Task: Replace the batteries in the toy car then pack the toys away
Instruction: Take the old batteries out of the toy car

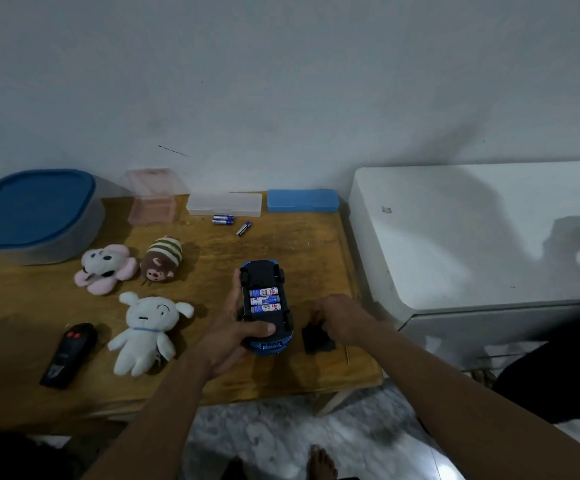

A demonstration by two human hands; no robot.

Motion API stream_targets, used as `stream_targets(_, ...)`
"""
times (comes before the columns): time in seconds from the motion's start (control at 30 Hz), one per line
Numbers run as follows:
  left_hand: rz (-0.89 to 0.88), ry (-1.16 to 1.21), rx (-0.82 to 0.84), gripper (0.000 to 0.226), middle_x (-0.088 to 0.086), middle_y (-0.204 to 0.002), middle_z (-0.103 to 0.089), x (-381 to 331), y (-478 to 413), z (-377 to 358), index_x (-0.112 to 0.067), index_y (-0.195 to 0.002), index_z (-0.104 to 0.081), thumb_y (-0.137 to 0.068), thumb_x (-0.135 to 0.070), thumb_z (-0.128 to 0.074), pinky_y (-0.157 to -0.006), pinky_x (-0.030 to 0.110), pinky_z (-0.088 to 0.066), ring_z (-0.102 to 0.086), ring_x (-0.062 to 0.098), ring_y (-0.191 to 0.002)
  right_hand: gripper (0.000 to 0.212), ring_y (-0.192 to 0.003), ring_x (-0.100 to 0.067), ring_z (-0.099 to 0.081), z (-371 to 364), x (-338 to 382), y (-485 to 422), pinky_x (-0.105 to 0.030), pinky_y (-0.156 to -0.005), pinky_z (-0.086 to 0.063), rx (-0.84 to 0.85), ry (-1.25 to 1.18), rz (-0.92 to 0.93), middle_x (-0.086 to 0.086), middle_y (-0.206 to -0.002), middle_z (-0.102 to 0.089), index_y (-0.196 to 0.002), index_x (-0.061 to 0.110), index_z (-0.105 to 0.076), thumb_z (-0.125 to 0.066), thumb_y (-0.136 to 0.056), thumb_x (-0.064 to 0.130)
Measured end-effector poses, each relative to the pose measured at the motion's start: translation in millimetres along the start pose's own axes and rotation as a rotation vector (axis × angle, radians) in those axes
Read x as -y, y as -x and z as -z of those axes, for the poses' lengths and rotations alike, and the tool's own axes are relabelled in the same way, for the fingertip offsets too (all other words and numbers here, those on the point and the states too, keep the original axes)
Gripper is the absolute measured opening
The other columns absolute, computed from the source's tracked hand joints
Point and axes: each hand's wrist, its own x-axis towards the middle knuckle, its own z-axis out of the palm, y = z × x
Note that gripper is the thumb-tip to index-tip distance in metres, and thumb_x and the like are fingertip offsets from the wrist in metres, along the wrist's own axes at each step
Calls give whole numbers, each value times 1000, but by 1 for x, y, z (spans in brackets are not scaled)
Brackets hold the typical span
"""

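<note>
The blue toy car [267, 306] lies upside down in the left hand [236, 327], held just above the wooden desk [281, 244] near its front right part. The fingers wrap along the car's left side and the thumb presses across the underside near the bumper closest to the person. The battery bay in the black underside is uncovered, and three blue-and-white batteries [264, 300] lie in it side by side, crosswise to the car.

Just to the right of the car, the right hand [340, 320] reaches down with curled fingers and grips the black battery cover [316, 337], which touches the desk.

Further back lie three loose batteries: a pair [222, 220] together just in front of a clear flat case [224, 203], and a single one [243, 229] at an angle just beside them. A blue flat case [302, 200] sits right of the clear one at the desk's back edge, and a pink see-through box [151, 197] stands left of it. A large tub with a blue lid [30, 209] fills the back left corner.

Left of the car are three soft toys: a white plush dog [150, 330] lying on its back, a brown plush with a striped cap [162, 261] and a pink-and-white plush [103, 268]. A black remote control [68, 355] with red buttons lies at the front left
</note>
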Motion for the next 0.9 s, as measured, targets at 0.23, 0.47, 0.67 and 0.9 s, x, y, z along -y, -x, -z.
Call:
stream_targets(0.23, -3, -30, 22, 117, 6, -134, -58, -6, -8, 5, -54, -147, -10, -75, 24, -61, -93, 52, -51, -61, 31, -117, 17, -79, -18, -63, 23, 6, 3, -23, -63, -53, -103, -156, -48, -11, -96, -67, -100, 0, -67, -53, -91, 6)
stream_targets(0.47, -74, -43, 40, 116, 4, -126, -62, -16, -17, -5, -56, -142, -15, -74, 29, -57, -85, 45, -55, -63, 28, -112, 13, -88, -8, -58, 62, 54, -4, -23, -81, -46, -399, -415, -4, 0, -99, -69, -97, 13, -71, -60, -90, 17)
stream_targets(0.67, -152, -40, 67, 118, 10, -132, -59, -27, -29, -5, -52, -146, -13, -74, 29, -57, -91, 52, -53, -61, 33, -117, 23, -87, -12, -64, 65, 81, -16, -28, -78, -56, -390, -360, -128, -2, -102, -71, -101, 16, -71, -53, -94, 29)
stream_targets(0.9, -200, -70, 38, 121, 8, -135, -58, -31, -35, 1, -47, -150, -9, -71, 28, -63, -100, 61, -44, -58, 33, -120, 23, -83, -20, -66, 66, 95, -27, -33, -75, -57, -447, -622, -327, -12, -93, -69, -94, 2, -69, -51, -91, 18)
